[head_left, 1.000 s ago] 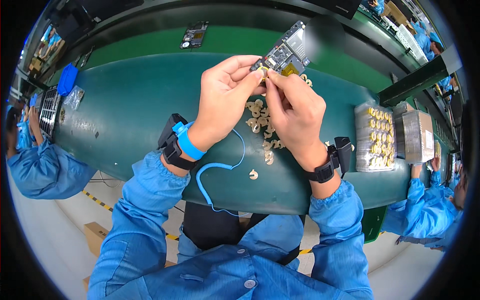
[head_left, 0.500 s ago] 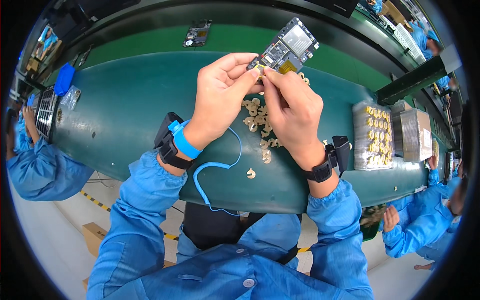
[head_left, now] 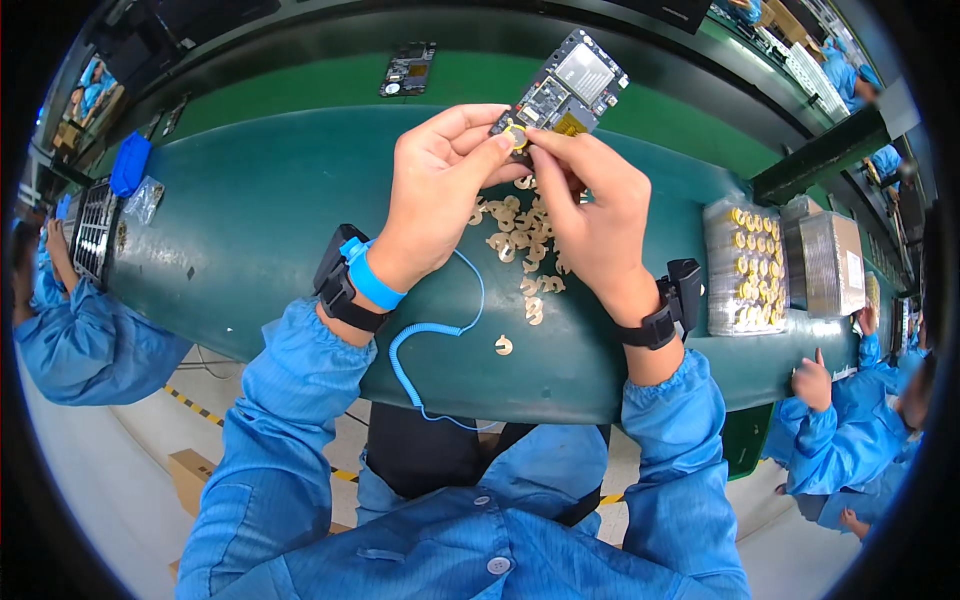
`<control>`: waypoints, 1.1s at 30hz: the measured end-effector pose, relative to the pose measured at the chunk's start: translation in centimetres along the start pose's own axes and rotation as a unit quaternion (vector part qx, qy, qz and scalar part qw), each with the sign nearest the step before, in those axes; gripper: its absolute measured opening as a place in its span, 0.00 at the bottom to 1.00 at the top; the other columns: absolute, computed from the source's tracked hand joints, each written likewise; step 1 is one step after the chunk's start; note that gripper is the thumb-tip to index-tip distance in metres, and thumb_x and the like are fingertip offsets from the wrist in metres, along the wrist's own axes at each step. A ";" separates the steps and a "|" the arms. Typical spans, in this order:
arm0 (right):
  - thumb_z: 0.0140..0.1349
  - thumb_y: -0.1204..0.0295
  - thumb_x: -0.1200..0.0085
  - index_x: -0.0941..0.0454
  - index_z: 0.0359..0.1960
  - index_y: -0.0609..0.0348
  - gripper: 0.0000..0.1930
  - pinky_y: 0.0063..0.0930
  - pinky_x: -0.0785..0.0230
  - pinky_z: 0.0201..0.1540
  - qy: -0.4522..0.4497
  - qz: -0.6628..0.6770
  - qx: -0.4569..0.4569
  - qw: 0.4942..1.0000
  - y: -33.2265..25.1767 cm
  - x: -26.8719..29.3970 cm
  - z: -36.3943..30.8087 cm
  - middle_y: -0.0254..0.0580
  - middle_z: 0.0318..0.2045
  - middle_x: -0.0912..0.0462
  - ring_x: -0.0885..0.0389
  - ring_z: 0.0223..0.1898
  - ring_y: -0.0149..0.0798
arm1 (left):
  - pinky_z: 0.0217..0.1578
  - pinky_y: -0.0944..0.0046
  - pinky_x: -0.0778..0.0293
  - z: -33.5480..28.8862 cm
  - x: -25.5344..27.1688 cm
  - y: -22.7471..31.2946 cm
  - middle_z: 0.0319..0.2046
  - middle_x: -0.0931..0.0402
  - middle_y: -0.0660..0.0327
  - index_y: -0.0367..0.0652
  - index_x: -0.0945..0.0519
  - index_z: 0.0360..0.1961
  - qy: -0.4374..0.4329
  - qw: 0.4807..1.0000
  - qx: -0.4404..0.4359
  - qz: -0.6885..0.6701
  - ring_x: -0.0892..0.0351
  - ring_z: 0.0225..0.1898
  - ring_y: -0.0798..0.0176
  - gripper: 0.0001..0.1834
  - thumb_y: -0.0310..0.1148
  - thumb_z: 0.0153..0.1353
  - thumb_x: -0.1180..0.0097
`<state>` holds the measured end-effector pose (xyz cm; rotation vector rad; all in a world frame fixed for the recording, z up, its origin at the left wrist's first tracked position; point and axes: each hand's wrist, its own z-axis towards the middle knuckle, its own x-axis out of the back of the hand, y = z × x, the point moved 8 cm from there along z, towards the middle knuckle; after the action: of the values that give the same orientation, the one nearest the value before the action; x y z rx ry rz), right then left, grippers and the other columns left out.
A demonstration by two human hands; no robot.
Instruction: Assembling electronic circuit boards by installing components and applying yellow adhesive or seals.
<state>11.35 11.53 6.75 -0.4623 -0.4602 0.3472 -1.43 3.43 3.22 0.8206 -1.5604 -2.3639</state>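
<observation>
My left hand [head_left: 432,195] is closed on the lower left end of a dark circuit board [head_left: 584,76], held tilted above the bench. At that end sits a round, yellow-rimmed coin cell [head_left: 517,136], with my left thumb on its edge. My right hand [head_left: 598,200] is closed, its index fingertip touching the cell's right side and the thumb just below. What lies beneath the fingertips is hidden. Below the board is a loose pile of pale, notched round pieces [head_left: 510,228]. One more such piece [head_left: 503,345] lies apart, nearer me.
Another circuit board [head_left: 408,70] lies on the far green strip. Clear trays of yellow-rimmed round parts [head_left: 745,275] stand at right beside stacked trays [head_left: 830,265]. A coiled blue cord [head_left: 400,365] runs from my left wrist strap. A blue bin [head_left: 130,160] is at left. Co-workers sit on both sides.
My right hand has shifted slightly right, and its fingertips have moved to the coin cell's edge, so more of the cell shows. The board has moved a little left and up.
</observation>
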 end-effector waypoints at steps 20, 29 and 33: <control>0.67 0.78 0.38 0.17 0.40 0.66 0.04 0.19 0.32 0.26 0.105 0.099 -0.133 0.981 2.4 1.8 -0.6 0.32 0.25 0.18 0.24 0.23 0.20 | 0.53 0.59 0.15 0.3 0.3 0.0 0.53 0.17 0.48 0.26 0.26 0.60 0.000 0.999 0.004 -0.034 0.14 0.51 0.60 0.18 0.22 0.72 0.45; 0.70 0.71 0.35 0.20 0.38 0.66 0.10 0.15 0.34 0.32 -0.017 0.220 -0.274 0.936 5.4 -0.4 -1.3 0.29 0.32 0.18 0.25 0.31 0.18 | 0.55 0.59 0.16 0.9 0.6 -1.3 0.52 0.17 0.51 0.29 0.26 0.60 -0.022 0.999 0.001 -0.044 0.15 0.52 0.61 0.16 0.21 0.74 0.47; 0.69 0.75 0.35 0.21 0.37 0.66 0.08 0.16 0.31 0.34 -0.010 0.202 -0.265 0.943 5.1 -0.6 -1.4 0.30 0.33 0.17 0.22 0.33 0.19 | 0.54 0.60 0.15 1.0 0.8 -1.7 0.51 0.17 0.52 0.29 0.25 0.59 -0.039 0.999 -0.009 -0.016 0.15 0.51 0.63 0.15 0.22 0.74 0.46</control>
<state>10.42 15.11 2.90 -1.0884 -0.4759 0.6270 -2.40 4.56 1.70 0.7651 -1.5643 -2.4567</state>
